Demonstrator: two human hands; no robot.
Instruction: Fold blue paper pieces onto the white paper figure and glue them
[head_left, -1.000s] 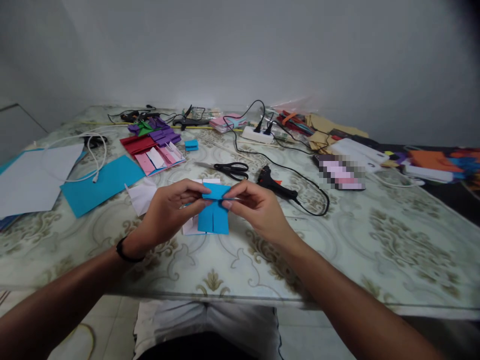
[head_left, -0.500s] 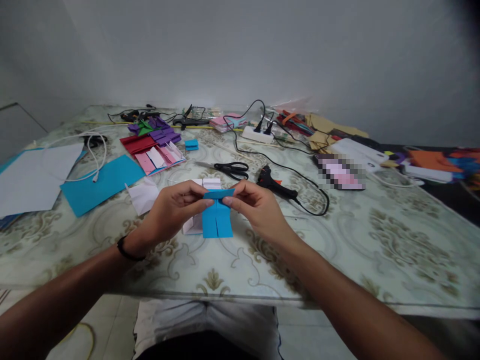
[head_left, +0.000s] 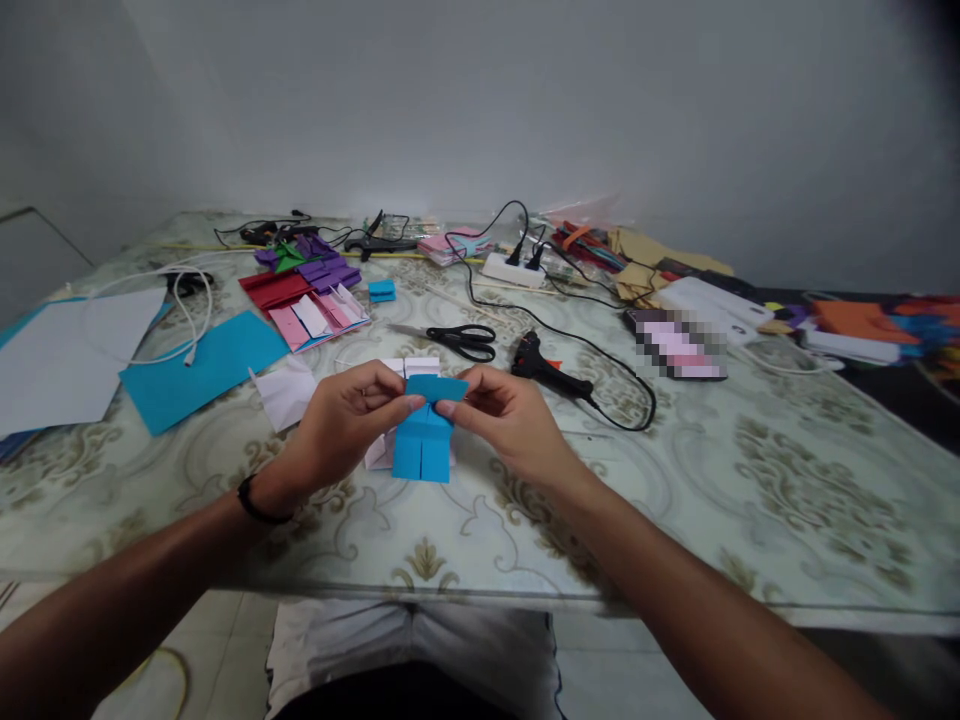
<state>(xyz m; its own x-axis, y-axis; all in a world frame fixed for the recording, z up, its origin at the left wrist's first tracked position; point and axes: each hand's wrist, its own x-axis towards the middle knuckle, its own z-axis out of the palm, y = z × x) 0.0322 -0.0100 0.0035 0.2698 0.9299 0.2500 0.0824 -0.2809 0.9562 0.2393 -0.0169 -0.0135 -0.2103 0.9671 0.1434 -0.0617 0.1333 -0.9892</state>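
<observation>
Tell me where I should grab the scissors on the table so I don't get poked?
Take the scissors by the black finger loops, which lie at their right end, toward the glue gun. Come from above on that side. The metal blades point left, away from the loops, and the scissors lie flat and closed on the table, so the loops are likely the safest part.

Plain grey wall [head_left: 525, 90] fills upper frame. Table [head_left: 750, 480] with pale floral-pattern cover spans the middle. Light tiled floor [head_left: 225, 640] at lower left. Dim, even light.
</observation>
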